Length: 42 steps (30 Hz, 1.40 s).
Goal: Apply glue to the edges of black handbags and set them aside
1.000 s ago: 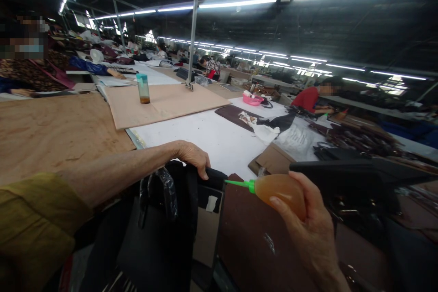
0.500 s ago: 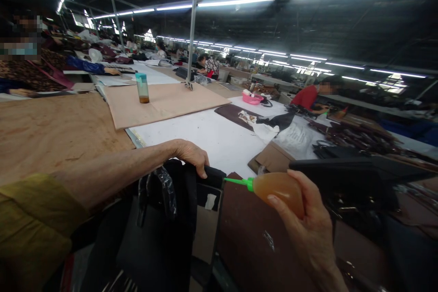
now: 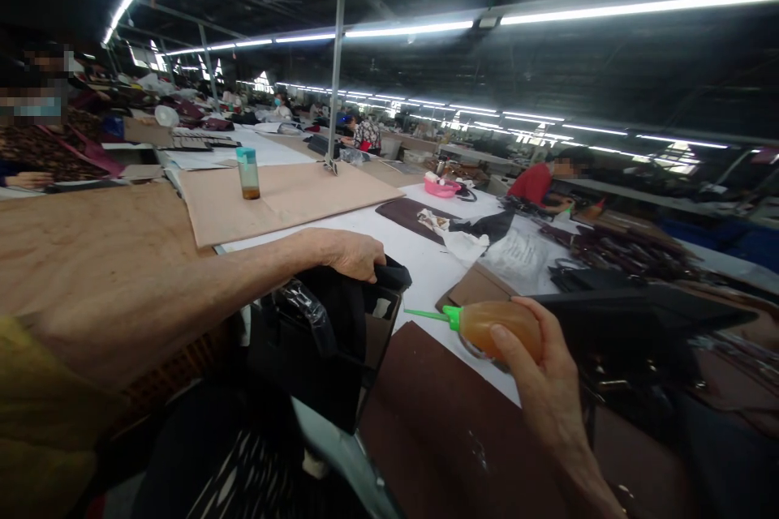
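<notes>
My left hand (image 3: 356,254) is closed on the top edge of a black handbag (image 3: 304,373), whose handle is wrapped in clear plastic. The bag is tilted at the table edge, with part of its brown inner side showing. In my right hand (image 3: 541,373) lies a soft squeeze bottle (image 3: 502,328) of amber liquid, probably glue. Its thin green nozzle points left, and the tip stands just apart from the bag's right edge. Below the bottle, a dark brown sheet (image 3: 450,422) lies on the table.
A wooden board (image 3: 109,251) and a tan sheet (image 3: 286,195) bearing a teal-lidded bottle (image 3: 247,174) lie to the left. Further back sits a pink basket (image 3: 441,188). Dark bags (image 3: 633,324) are piled at right. A person in red (image 3: 532,182) works beyond.
The bag has been lifted and tipped, its lower edge now showing above the table edge. My left hand has risen slightly. The nozzle tip has come away from the bag's edge.
</notes>
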Each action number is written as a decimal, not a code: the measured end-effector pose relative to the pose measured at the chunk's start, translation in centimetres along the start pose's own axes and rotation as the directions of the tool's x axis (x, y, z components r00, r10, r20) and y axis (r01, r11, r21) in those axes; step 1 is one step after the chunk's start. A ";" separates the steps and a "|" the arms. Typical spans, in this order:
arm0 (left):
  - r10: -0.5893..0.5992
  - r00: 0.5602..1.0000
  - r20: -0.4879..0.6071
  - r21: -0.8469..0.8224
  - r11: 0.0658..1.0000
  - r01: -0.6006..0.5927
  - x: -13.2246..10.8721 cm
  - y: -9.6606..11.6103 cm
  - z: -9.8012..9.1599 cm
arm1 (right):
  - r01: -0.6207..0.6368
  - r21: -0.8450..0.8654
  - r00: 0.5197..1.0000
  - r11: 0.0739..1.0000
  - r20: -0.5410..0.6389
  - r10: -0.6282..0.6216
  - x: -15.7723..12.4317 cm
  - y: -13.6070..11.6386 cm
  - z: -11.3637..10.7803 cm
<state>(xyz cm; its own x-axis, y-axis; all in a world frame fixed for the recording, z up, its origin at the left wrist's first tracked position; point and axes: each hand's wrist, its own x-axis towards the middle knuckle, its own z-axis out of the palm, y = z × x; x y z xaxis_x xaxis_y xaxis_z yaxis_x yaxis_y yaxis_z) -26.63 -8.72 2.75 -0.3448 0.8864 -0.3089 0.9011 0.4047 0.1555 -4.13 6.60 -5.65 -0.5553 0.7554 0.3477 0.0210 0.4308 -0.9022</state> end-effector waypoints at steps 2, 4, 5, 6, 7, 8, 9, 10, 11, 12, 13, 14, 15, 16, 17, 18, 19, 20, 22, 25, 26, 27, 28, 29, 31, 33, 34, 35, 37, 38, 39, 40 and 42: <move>0.008 1.000 -0.025 0.055 0.998 -0.006 0.4 0.3 0.4 | 0.013 0.001 1.000 1.000 -0.010 -0.013 0.4 0.4 0.2; 0.018 0.999 -0.049 0.095 0.995 -0.013 0.8 0.5 1.1 | 0.028 -0.018 1.000 0.999 -0.013 -0.028 0.8 0.7 0.4; 0.021 0.998 -0.063 0.111 0.994 -0.014 0.9 0.6 1.4 | 0.035 -0.026 0.999 0.999 -0.008 -0.035 0.9 0.9 0.6; 0.022 0.997 -0.075 0.122 0.992 -0.013 1.0 0.6 1.7 | 0.041 -0.032 0.999 0.999 -0.005 -0.041 1.1 1.1 0.7; 0.021 0.996 -0.086 0.131 0.991 -0.009 1.1 0.5 1.9 | 0.046 -0.038 0.999 0.998 -0.004 -0.046 1.2 1.3 0.8; 0.017 0.995 -0.095 0.136 0.991 -0.004 1.2 0.5 2.1 | 0.049 -0.045 0.999 0.998 -0.007 -0.049 1.3 1.5 0.9; 0.014 0.995 -0.100 0.139 0.990 0.000 1.2 0.4 2.2 | 0.048 -0.049 0.999 0.998 -0.009 -0.048 1.4 1.7 1.0; 0.012 0.995 -0.101 0.141 0.990 0.003 1.2 0.3 2.2 | 0.045 -0.049 0.999 0.998 -0.011 -0.045 1.5 1.8 1.0; 0.012 0.995 -0.102 0.142 0.990 0.003 1.2 0.3 2.2 | 0.041 -0.048 0.999 0.998 -0.013 -0.041 1.6 1.9 1.1; 0.014 0.995 -0.100 0.141 0.990 0.001 1.2 0.3 2.2 | 0.038 -0.046 0.999 0.998 -0.014 -0.038 1.6 2.0 1.1; 0.017 0.995 -0.101 0.141 0.990 -0.003 1.2 0.3 2.2 | 0.036 -0.042 0.999 0.998 -0.013 -0.037 1.7 2.1 1.1; 0.019 0.995 -0.101 0.142 0.990 -0.005 1.2 0.3 2.2 | 0.037 -0.039 0.999 0.999 -0.014 -0.037 1.7 2.1 1.2; 0.022 0.994 -0.104 0.142 0.990 -0.007 1.2 0.3 2.2 | 0.038 -0.037 0.999 0.999 -0.016 -0.039 1.8 2.1 1.3; 0.022 0.994 -0.108 0.142 0.990 -0.006 1.2 0.4 2.2 | 0.041 -0.036 0.999 0.998 -0.019 -0.042 1.8 2.1 1.3; 0.023 0.993 -0.112 0.141 0.990 -0.007 1.2 0.4 2.3 | 0.045 -0.036 0.999 0.998 -0.023 -0.046 1.9 2.1 1.4; 0.024 0.993 -0.117 0.141 0.990 -0.008 1.2 0.4 2.4 | 0.048 -0.036 0.998 0.998 -0.027 -0.049 2.0 2.1 1.5; 0.025 0.992 -0.123 0.142 0.990 -0.007 1.2 0.4 2.4 | 0.050 -0.036 0.998 0.998 -0.031 -0.052 2.1 2.1 1.5; 0.026 0.991 -0.128 0.144 0.990 -0.007 1.2 0.3 2.5 | 0.053 -0.034 0.998 0.998 -0.033 -0.054 2.1 2.1 1.5; 0.026 0.991 -0.135 0.152 0.988 -0.005 1.1 0.2 2.6 | 0.054 -0.029 0.998 0.998 -0.030 -0.055 2.2 2.2 1.5; 0.023 0.991 -0.135 0.155 0.988 -0.002 1.0 0.2 2.6 | 0.047 -0.018 0.999 0.999 -0.001 -0.047 2.1 2.3 1.4; 0.025 0.991 -0.133 0.154 0.988 -0.004 0.9 0.3 2.6 | 0.044 -0.017 0.999 0.999 0.010 -0.043 2.0 2.4 1.3; 0.027 0.991 -0.132 0.155 0.988 -0.006 0.9 0.3 2.6 | 0.041 -0.017 0.999 0.999 0.017 -0.041 1.9 2.4 1.3; 0.029 0.991 -0.130 0.155 0.988 -0.008 0.8 0.4 2.6 | 0.040 -0.018 0.999 0.999 0.021 -0.040 1.9 2.3 1.2; 0.030 0.991 -0.131 0.157 0.988 -0.009 0.8 0.4 2.7 | 0.040 -0.018 0.999 0.999 0.020 -0.039 1.8 2.3 1.2; 0.032 0.990 -0.138 0.158 0.987 -0.010 0.7 0.5 2.8 | 0.040 -0.014 0.999 0.999 0.010 -0.040 1.8 2.1 1.1; 0.032 0.989 -0.142 0.153 0.988 -0.010 0.6 0.4 2.9 | 0.040 -0.003 0.999 0.999 -0.003 -0.040 1.8 1.9 1.1; 0.033 0.989 -0.141 0.151 0.989 -0.011 0.5 0.4 3.0 | 0.039 0.003 0.999 0.999 -0.007 -0.039 1.8 1.8 1.1; 0.036 0.989 -0.140 0.151 0.988 -0.014 0.5 0.3 3.0 | 0.039 0.006 0.999 0.999 -0.008 -0.039 1.9 1.7 1.1; 0.043 0.989 -0.140 0.157 0.987 -0.021 0.4 0.3 3.1 | 0.040 0.005 0.999 0.999 -0.001 -0.040 2.0 1.6 1.1; 0.045 0.989 -0.143 0.163 0.986 -0.022 0.3 0.3 3.1 | 0.042 0.002 0.999 0.999 0.006 -0.042 2.1 1.5 1.1; 0.046 0.988 -0.144 0.167 0.986 -0.021 0.3 0.4 3.1 | 0.042 -0.001 0.999 0.999 0.013 -0.042 2.1 1.5 1.2; 0.044 0.988 -0.146 0.171 0.985 -0.019 0.3 0.4 3.0 | 0.042 -0.004 0.999 0.999 0.020 -0.042 2.1 1.6 1.1; 0.037 0.989 -0.146 0.174 0.985 -0.011 0.2 0.5 2.9 | 0.040 -0.011 0.999 0.999 0.035 -0.040 2.0 1.7 1.1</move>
<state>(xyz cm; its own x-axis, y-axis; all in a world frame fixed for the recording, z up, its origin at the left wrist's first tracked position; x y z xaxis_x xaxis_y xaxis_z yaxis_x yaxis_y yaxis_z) -25.46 -8.96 0.01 -0.3457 0.9241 -0.1630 0.9370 0.3493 -0.0068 -6.13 8.31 -6.75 -0.5848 0.7196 0.3743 0.0074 0.4662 -0.8847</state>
